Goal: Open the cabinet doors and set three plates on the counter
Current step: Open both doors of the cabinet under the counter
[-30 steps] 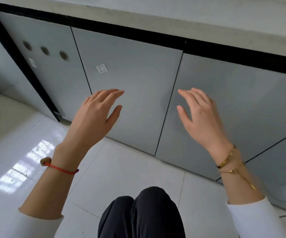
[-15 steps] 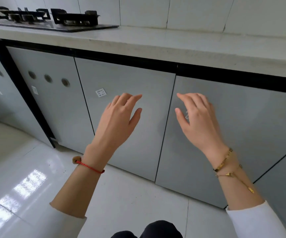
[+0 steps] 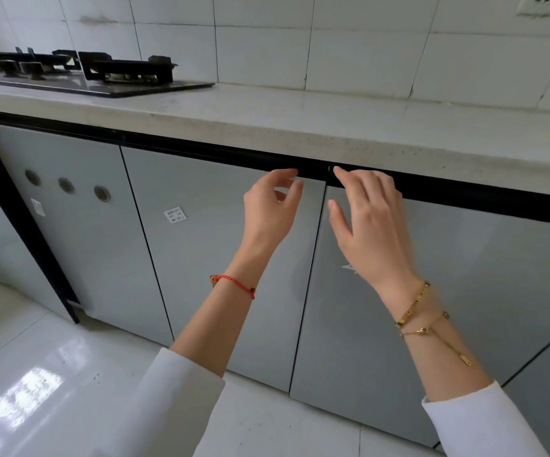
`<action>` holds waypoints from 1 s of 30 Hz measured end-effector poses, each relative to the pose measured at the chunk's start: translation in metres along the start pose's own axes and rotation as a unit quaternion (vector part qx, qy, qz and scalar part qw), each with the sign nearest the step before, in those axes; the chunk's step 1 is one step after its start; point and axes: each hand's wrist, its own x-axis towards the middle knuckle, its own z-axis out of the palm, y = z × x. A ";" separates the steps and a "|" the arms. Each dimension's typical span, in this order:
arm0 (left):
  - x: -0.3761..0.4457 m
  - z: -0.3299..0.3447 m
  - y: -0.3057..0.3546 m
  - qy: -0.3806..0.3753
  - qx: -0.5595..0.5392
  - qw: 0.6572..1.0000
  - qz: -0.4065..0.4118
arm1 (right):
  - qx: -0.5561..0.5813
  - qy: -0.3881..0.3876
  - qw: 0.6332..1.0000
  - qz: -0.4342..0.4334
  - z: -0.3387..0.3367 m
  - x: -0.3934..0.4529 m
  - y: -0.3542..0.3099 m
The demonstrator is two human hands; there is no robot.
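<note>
We see two grey cabinet doors (image 3: 221, 258) with a smooth, satin sheen that looks like coated metal or glass; a small paper label (image 3: 174, 214) sticks to the left one. Above them runs a glossy black strip (image 3: 465, 192). The desk (image 3: 333, 127) looks like pale stone, matt and finely speckled along its front edge. On it sits a stove (image 3: 79, 72) with a shiny dark glass top and dull black metal grates. The wall tiles (image 3: 267, 54) are glazed white, the floor (image 3: 52, 374) polished and mirror-bright. Our left hand (image 3: 267, 212) wears a red cord bracelet (image 3: 237, 285), our right hand (image 3: 369, 232) gold metal chains (image 3: 414, 306); the sleeves (image 3: 478, 420) are white cloth.
</note>
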 end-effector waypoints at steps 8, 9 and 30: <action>0.016 0.015 -0.001 -0.019 -0.174 0.981 -0.085 | -0.029 0.007 1.000 -0.002 0.005 0.001 0.001; 0.017 0.016 -0.001 -0.021 -0.184 0.979 -0.089 | -0.032 0.007 0.999 -0.002 0.005 0.001 0.001; -0.048 -0.029 0.013 0.016 -0.221 0.974 -0.053 | 0.161 -0.030 0.986 -0.028 -0.013 -0.019 -0.029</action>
